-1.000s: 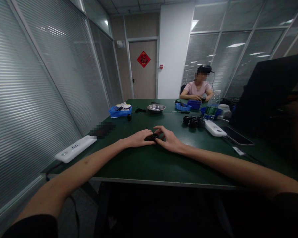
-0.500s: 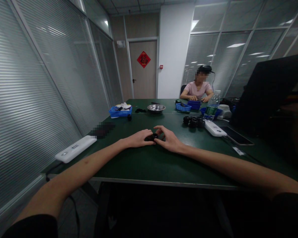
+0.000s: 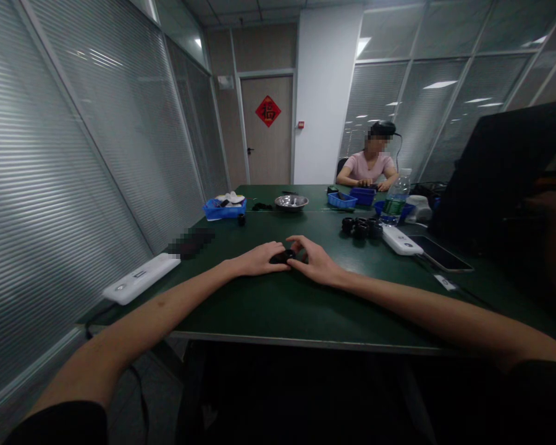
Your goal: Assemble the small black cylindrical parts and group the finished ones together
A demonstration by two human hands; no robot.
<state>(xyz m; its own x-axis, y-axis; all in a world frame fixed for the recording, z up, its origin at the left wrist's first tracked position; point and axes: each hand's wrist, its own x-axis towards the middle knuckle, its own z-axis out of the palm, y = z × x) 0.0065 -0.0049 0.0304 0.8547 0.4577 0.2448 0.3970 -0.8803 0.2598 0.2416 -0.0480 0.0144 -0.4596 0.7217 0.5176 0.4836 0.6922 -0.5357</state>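
Observation:
At the middle of the green table (image 3: 278,309), a small black round part (image 3: 287,255) sits between my hands. My left hand (image 3: 262,258) is closed around its left side, fingers and thumb on it. My right hand (image 3: 315,262) curls at its right side, with the thumb against it and the forefinger arched above. Fingers cover most of the part, so its exact kind does not show. Several similar black round parts (image 3: 361,228) stand grouped to the right, and a single one (image 3: 241,219) stands at the left.
Behind my hands stands a metal bowl (image 3: 291,203), with a blue basket (image 3: 225,209) to its left and blue trays (image 3: 341,200) to its right. A water bottle (image 3: 395,199), white power bank (image 3: 401,240) and phone (image 3: 440,253) lie right. Another person (image 3: 369,165) sits at the far end.
My hands and the black part stay almost in place. The other person's hands across the table have shifted slightly.

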